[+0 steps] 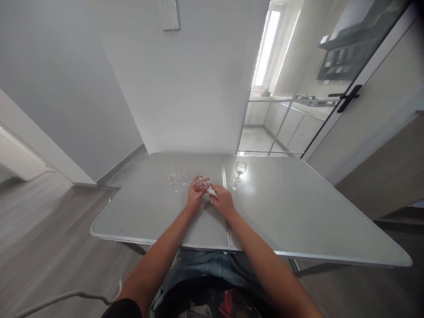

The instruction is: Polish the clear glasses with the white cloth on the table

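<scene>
I see left hand (pixel 196 193) curled round a small clear glass (pixel 200 180) | right hand (pixel 222 201) pinching white cloth (pixel 211 191) | glass outline hard to make out

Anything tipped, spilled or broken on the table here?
Nothing stands out. The wine glass stands upright, the small glasses sit grouped, and the left hand holds a glass while the right hand holds a cloth.

No words, numbers, labels or signs can be read anywhere here; the small white box on the wall (pixel 171 14) is blank.
</scene>
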Demonstrator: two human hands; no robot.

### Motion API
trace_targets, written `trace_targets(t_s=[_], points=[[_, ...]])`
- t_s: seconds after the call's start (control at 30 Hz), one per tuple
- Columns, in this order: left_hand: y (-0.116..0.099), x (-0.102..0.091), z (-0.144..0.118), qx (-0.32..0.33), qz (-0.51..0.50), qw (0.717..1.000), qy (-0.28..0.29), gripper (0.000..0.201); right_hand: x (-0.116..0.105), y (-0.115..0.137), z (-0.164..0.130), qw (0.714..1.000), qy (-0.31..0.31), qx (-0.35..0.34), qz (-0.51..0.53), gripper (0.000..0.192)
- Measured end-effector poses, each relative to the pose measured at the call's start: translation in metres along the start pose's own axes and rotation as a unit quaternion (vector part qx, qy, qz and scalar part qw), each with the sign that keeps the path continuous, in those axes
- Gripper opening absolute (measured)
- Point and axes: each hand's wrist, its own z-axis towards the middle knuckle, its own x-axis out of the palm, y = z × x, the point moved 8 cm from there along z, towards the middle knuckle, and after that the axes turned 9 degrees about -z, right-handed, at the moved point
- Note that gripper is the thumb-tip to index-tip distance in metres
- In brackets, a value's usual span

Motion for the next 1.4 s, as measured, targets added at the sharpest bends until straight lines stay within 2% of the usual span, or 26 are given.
trace_targets(t_s=[0.07,0.13,0.23,0.3,0.4,0.57,0.67,0.8,0.87,0.93,1.0,1.07,1.13,1.2,1.27,1.33,1.4], points=[[-0.001,-0.003,0.001,-0.004,-0.01,1.0,-0.005,0.073,0.002,0.0,0.0,0.998,-0.018,0.008,0.059,0.027],[-0.003,-0.006,0.003,-0.011,-0.029,0.999,-0.012,0.071,-0.001,-0.016,0.002,0.977,-0.077,0.068,0.185,0.035],[-0.009,-0.007,0.008,-0.005,-0.051,0.998,-0.021,0.067,-0.013,-0.058,-0.001,0.903,-0.229,0.182,0.316,0.048],[-0.011,-0.004,0.013,0.004,-0.049,0.998,-0.027,0.067,-0.015,-0.078,-0.003,0.867,-0.277,0.223,0.35,0.051],[-0.006,0.003,0.019,0.017,-0.027,0.999,-0.04,0.07,-0.001,-0.09,-0.001,0.836,-0.247,0.255,0.417,0.054],[0.014,0.009,0.024,0.037,0.008,0.998,-0.059,0.075,0.029,-0.063,0.007,0.792,-0.132,0.232,0.549,0.047],[0.025,0.007,0.021,0.024,0.069,0.995,-0.061,0.055,0.036,-0.053,0.007,0.8,-0.096,0.223,0.548,0.043],[0.025,0.003,0.019,0.046,0.143,0.987,-0.065,0.029,0.031,-0.058,0.003,0.814,-0.099,0.22,0.529,0.042],[0.023,-0.001,0.018,0.048,0.145,0.985,-0.085,0.026,0.027,-0.061,0.0,0.82,-0.101,0.231,0.514,0.041],[0.019,-0.006,0.016,0.055,0.132,0.983,-0.118,0.026,0.024,-0.06,-0.003,0.838,-0.09,0.234,0.484,0.039],[0.018,-0.008,0.015,0.054,0.11,0.984,-0.129,0.025,0.022,-0.052,-0.002,0.853,-0.076,0.212,0.471,0.038],[0.021,-0.004,0.014,0.029,0.083,0.991,-0.1,0.024,0.023,-0.042,0.0,0.846,-0.063,0.179,0.498,0.039],[0.024,0.0,0.014,0.006,0.064,0.995,-0.076,0.026,0.029,-0.036,0.001,0.827,-0.036,0.174,0.533,0.041],[0.022,-0.004,0.015,0.013,0.059,0.994,-0.096,0.028,0.038,-0.035,-0.003,0.824,0.001,0.199,0.53,0.044],[0.018,-0.011,0.015,0.032,0.065,0.988,-0.133,0.029,0.044,-0.036,-0.007,0.832,0.028,0.225,0.506,0.046],[0.016,-0.013,0.016,0.037,0.081,0.987,-0.137,0.027,0.043,-0.036,-0.008,0.841,0.018,0.218,0.495,0.047],[0.016,-0.008,0.016,0.034,0.105,0.988,-0.111,0.025,0.035,-0.033,-0.005,0.842,-0.018,0.189,0.505,0.047]])
